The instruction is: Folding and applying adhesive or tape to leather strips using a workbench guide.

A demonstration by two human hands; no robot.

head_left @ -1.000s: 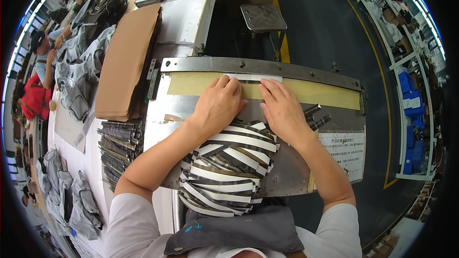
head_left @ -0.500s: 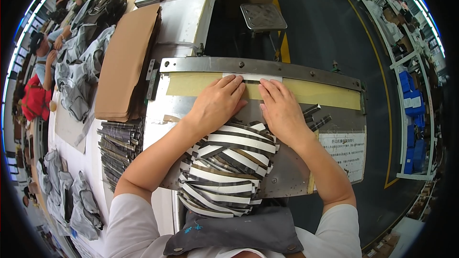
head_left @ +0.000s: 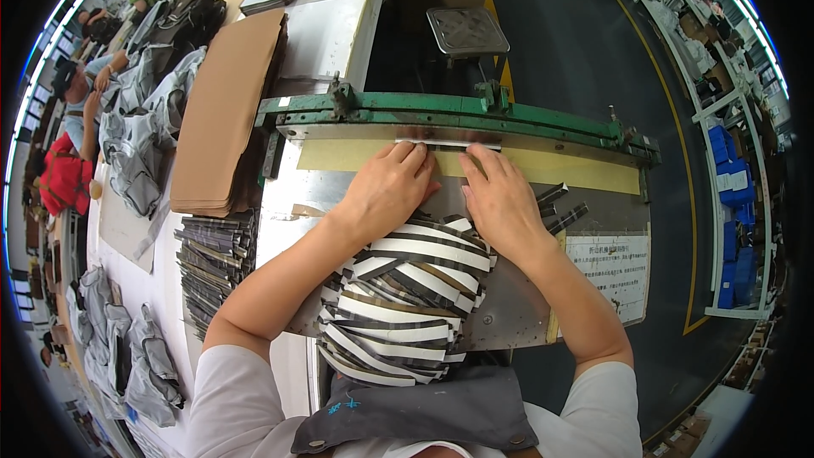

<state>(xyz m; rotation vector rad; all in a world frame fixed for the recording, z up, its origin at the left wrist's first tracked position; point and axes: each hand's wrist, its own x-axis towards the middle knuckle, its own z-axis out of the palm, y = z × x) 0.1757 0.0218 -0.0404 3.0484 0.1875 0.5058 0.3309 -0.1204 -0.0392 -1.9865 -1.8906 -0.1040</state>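
White strip (head_left: 449,146) lies near the green bar (head_left: 407,106); left hand (head_left: 388,182) and right hand (head_left: 502,199) are palm-down, thumbs spread from fingers, fingertips at the strip

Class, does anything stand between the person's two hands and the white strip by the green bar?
Nothing visible does: the left hand and right hand have fingertips at the near edge of the white strip. The pile of strips lies nearer the body; the green bar is beyond.
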